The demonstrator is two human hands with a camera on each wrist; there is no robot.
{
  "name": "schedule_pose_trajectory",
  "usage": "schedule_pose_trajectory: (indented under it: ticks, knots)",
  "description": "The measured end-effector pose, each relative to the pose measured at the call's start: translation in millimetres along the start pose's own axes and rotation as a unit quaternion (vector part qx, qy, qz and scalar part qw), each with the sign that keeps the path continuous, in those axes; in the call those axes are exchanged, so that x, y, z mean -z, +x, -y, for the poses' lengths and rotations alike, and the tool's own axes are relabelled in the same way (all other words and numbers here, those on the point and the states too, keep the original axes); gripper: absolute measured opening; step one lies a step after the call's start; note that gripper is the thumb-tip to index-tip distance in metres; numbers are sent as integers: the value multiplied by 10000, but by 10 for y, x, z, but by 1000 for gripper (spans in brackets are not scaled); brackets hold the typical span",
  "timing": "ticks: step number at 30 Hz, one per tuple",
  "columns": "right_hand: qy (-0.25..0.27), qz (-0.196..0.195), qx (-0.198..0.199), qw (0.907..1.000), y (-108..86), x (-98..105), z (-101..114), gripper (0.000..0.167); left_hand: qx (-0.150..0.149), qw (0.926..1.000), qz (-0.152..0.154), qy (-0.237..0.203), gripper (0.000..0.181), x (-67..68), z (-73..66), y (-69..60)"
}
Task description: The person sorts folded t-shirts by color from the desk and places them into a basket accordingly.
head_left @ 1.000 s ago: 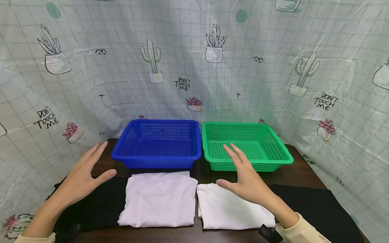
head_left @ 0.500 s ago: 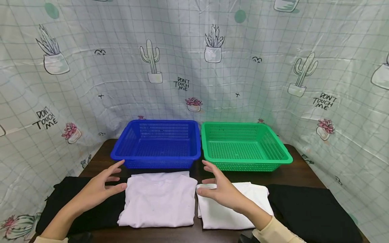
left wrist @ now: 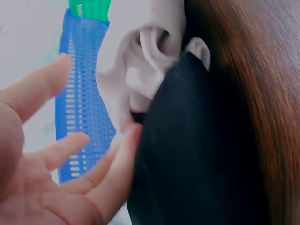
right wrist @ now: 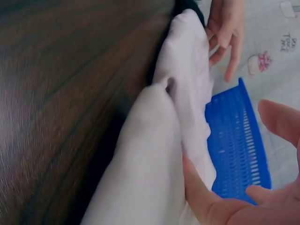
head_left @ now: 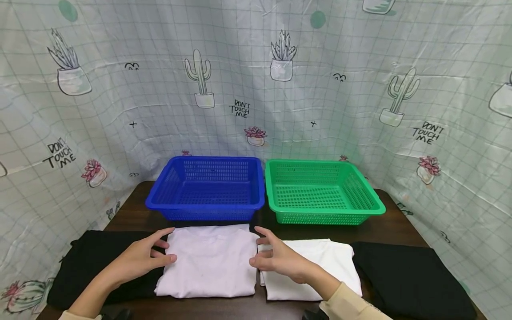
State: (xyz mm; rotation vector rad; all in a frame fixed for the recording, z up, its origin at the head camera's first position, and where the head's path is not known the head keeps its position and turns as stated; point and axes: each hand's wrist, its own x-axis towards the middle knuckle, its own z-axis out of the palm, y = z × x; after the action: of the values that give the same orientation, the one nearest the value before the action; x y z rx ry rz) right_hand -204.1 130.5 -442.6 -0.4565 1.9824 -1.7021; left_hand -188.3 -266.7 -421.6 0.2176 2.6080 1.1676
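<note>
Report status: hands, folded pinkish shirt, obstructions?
Left hand, right hand flanking pinkish shirt; contact unclear. Shirt folded on table. Black garment left, white garment right, crowding it.

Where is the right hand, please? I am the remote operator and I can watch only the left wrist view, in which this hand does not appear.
Observer: In the head view, the right hand is at the right edge of the pale folded garment, opposite the left hand.
Operator: Thank you. Which thing lies directly to the right of this garment?
Observer: A folded white cloth, partly covered from the head camera by the right hand and forearm.
Operator: And does something lie further to the right, after the white cloth?
Observer: Yes, a second black cloth lies there, near the right side of the table.
</note>
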Motion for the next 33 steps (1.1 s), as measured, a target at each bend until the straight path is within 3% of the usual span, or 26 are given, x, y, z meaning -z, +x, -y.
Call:
schedule_pose_trajectory:
  ticks: [6, 14, 22, 24, 26, 33]
  knots:
    - [20, 219, -258, 9994, 82, -6, -11, 94, 296, 9996, -10, 18, 89, -53, -46, 38]
    - [147, 67, -511, 9986, 203, -74, -36, 92, 307, 9994, -25, 153, 90, -90, -39, 56]
    - [551, -221, -601, 9964, 356, -159, -134, 84, 17, 9954, 280, -912, 83, -124, 57, 93]
    - [585, -275, -608, 9961, 385, -180, -161, 83, 7, 9944, 319, -1006, 82, -127, 74, 82]
    - [591, -275, -579, 9962, 402, -195, -172, 83, 94, 9951, 317, -936, 80, -117, 68, 62]
    - [342, -150, -471, 9982, 400, -178, -130, 82, 313, 9993, 159, 87, 75, -27, -64, 40]
